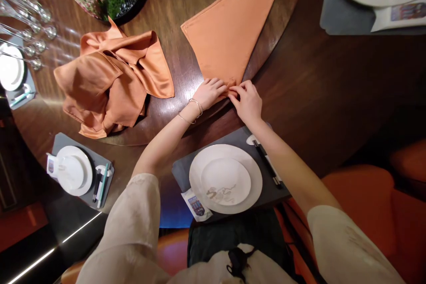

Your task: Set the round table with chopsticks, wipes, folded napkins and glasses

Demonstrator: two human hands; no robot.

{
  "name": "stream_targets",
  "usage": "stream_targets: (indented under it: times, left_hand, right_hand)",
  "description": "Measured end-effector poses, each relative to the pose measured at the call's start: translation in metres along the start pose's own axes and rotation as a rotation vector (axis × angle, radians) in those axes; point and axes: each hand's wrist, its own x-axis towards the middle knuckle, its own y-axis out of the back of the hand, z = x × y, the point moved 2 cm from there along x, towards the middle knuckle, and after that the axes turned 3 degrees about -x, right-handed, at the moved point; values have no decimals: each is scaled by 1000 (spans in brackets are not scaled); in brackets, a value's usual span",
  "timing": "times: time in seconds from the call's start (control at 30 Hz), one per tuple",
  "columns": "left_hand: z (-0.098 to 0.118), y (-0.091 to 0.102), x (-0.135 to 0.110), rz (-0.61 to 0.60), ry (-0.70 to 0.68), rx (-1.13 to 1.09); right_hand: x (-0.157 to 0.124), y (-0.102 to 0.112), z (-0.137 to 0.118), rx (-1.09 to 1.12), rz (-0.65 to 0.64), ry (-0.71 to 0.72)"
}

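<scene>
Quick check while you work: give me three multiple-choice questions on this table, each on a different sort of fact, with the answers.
1. In the head view, where does the crumpled orange napkin lie relative to the folded orange napkin?
A) Left of it
B) Right of it
C) On top of it

2. How many white plates are stacked at the nearest setting?
A) One
B) Two
C) Three

3. What is the right hand doing?
A) Gripping chopsticks
B) Resting on a plate
C) Working at the folded napkin's near tip

Answers:
1. A, a gap separates them, with the crumpled one leftward.
2. B, a smaller plate sits on a larger one.
3. C, its fingertips are at that tip.
</scene>
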Motion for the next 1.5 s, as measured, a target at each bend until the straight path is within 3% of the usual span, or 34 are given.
stream_targets:
  times: [0.13, 0.3, 0.5, 0.8, 1.03, 1.17, 1.33, 1.5]
  left_hand:
    - [-5, 7, 11, -53, -43, -25]
    - [1, 9, 17, -43, -17, -46]
    - [9, 5, 23, -7, 28, -67]
    - [-4, 12, 39, -59, 21, -88]
    - [3, 4, 32, 64, 83, -49]
    - [1, -4, 32, 98, 107, -61]
    - [-4, 4, 45, 46, 96, -84]
    - [9, 11, 42, -35, 109, -110]
  right_hand:
    - [-8, 3, 1, -81, 0, 95]
    - [3, -5, 14, 1, 32, -6]
    - [23, -6, 20, 95, -24, -77]
    - [10, 11, 7, -139, -18, 50]
    - [36, 10, 26, -49, -52, 84]
    - [42, 10, 24, -77, -67, 96]
    - [34, 13, 11, -151, 6, 131]
    - [20, 16, 12, -132, -32, 164]
